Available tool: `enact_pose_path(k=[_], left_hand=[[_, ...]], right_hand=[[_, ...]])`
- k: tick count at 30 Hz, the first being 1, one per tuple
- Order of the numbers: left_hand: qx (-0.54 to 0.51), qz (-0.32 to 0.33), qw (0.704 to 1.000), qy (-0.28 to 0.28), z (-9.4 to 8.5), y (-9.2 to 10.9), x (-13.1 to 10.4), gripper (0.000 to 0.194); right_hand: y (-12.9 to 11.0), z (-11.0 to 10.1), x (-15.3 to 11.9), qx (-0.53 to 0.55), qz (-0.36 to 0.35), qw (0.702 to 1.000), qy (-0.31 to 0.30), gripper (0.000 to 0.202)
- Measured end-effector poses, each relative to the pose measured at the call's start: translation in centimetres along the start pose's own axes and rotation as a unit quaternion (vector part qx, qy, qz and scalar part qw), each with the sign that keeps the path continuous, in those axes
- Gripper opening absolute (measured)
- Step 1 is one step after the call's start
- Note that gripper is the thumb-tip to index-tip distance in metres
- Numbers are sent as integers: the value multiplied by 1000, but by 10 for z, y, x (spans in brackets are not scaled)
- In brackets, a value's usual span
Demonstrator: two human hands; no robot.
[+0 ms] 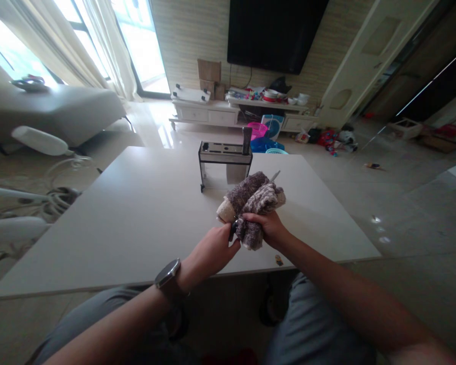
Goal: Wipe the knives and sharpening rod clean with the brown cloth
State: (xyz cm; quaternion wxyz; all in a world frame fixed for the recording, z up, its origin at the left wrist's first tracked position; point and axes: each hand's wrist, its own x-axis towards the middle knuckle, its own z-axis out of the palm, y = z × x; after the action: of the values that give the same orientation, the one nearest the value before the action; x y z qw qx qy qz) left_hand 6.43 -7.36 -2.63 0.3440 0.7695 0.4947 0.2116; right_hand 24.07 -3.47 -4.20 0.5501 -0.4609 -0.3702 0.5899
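Note:
My left hand, with a watch on the wrist, is closed on the black handle of a knife. A grey and cream cloth is bunched around the blade, and a metal tip sticks out past its far side. Wrapped round the cloth from the right is my right hand, thumb on top. Just beyond the cloth, a knife block with clear sides stands upright on the white table, and one dark-handled knife with a broad blade is in it.
A small yellow sticker is on the table near the front edge. White chairs stand to the left. Across the floor are a low cabinet with bowls and boxes, a pink basket, and a wall-mounted television.

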Motion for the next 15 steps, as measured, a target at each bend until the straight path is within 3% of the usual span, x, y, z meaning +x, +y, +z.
enact_pose_path(k=[8, 15], left_hand=[[16, 2, 1000, -5, -5, 7, -1, 4], [35, -15, 999, -1, -7, 15, 1, 16]], right_hand=[[-10, 0, 4, 11, -15, 1000, 20, 54], [-30, -8, 16, 54, -53, 996, 45, 48]])
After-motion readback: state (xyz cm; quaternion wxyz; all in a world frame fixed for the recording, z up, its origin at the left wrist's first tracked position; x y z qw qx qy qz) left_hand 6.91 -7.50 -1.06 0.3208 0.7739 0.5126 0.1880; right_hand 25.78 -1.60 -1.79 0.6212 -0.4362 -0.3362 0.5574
